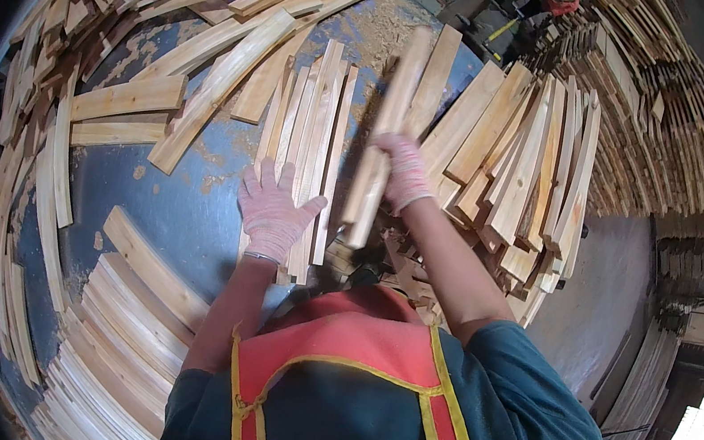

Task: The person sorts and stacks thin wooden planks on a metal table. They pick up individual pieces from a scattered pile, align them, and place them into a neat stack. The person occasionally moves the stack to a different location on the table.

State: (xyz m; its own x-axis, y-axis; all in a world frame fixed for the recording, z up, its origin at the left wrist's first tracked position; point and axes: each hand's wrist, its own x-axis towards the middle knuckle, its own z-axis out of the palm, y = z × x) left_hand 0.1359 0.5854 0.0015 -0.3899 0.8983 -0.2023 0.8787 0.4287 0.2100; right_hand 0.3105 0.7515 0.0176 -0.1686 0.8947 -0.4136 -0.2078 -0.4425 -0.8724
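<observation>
My left hand [269,219], in a pale pink knitted glove, lies with fingers spread on a row of narrow wooden slats [320,116] standing side by side. To its right, my right hand [402,171], gloved alike, is closed around a pale wooden slat [402,79] blurred by motion. Another wooden slat [435,74] runs close along it; whether the hand grips that one too, I cannot tell. The held wood slants away from me, its near end between the row and a pile of wooden slats [511,211] on the right.
Curved boards [225,67] lie across the blue, sawdust-strewn table [184,201]. Offcuts [84,11] heap at the far left, and stacked curved slats [119,340] sit at the near left. Machinery [489,14] stands at the far side; tall wood stacks [671,130] rise at right.
</observation>
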